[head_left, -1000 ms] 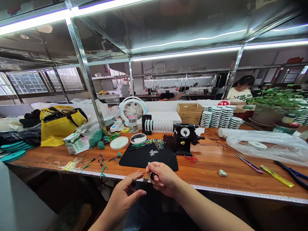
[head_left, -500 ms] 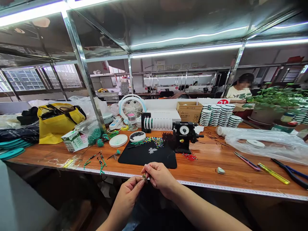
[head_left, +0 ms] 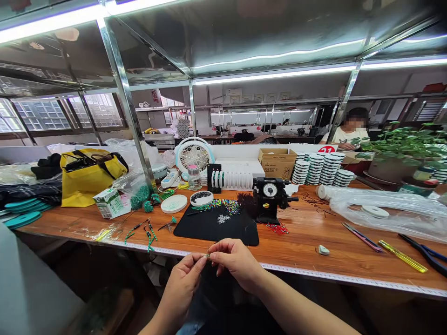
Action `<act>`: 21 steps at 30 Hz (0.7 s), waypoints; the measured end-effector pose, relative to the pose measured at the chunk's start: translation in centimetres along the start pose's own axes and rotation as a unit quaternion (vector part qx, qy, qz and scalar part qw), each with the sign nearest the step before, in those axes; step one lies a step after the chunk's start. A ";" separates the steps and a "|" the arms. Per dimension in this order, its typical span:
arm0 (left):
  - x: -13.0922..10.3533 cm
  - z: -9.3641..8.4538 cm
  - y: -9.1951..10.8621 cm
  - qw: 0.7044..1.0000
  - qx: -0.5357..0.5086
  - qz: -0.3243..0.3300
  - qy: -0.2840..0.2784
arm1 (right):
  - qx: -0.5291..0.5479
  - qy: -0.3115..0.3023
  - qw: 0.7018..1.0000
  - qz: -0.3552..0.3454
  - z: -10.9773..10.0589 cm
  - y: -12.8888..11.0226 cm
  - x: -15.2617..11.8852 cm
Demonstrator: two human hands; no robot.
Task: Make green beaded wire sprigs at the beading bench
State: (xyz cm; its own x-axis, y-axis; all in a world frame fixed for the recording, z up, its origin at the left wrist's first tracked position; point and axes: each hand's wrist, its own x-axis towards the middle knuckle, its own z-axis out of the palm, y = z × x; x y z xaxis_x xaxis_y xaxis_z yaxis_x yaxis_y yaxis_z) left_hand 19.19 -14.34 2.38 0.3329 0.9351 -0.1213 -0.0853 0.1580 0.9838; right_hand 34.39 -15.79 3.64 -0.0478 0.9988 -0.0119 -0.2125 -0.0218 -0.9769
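Note:
My left hand [head_left: 186, 279] and my right hand [head_left: 237, 265] meet fingertip to fingertip at the table's front edge. Both are pinched on a tiny greenish piece [head_left: 208, 255], too small to make out well. Just beyond them lies a black mat [head_left: 216, 232] with a small heap of white beads [head_left: 222, 218] and a spread of multicoloured beads [head_left: 226, 204]. At the mat's back left stands a round white dish [head_left: 201, 198] of black beads. A black winding machine [head_left: 268, 200] with a dial holds a row of white spools [head_left: 237, 180].
Pliers [head_left: 424, 253], a yellow tool [head_left: 401, 257] and tweezers [head_left: 361, 237] lie at the right. Green-black strung pieces [head_left: 150, 235] are at the left, near a yellow bag [head_left: 84, 179]. Spool stacks [head_left: 314, 170] stand behind. A person [head_left: 351, 130] sits at the back right.
The view has shifted slightly. My right hand's fingers have opened out a little and now lie flatter over the small piece, still meeting my left fingertips.

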 end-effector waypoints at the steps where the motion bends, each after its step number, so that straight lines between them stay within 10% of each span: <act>1: 0.0 0.0 0.1 1.000 -0.007 0.003 -0.021 | -0.014 0.000 1.000 -0.006 0.0 0.0 0.0; 10: 0.0 -0.4 0.7 0.983 0.150 0.094 -0.055 | -0.096 0.043 0.994 -0.035 0.4 0.7 0.1; 21: -0.1 -0.9 0.6 0.989 0.128 0.053 -0.045 | 0.004 0.040 0.999 0.020 0.3 1.4 0.4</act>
State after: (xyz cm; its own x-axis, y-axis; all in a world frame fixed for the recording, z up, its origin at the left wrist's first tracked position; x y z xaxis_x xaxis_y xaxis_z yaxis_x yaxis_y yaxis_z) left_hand 18.29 -14.06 2.90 0.4175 0.9086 -0.0140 0.1117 -0.0360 0.9931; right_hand 33.78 -15.45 2.34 0.0217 0.9975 -0.0678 -0.2195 -0.0614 -0.9737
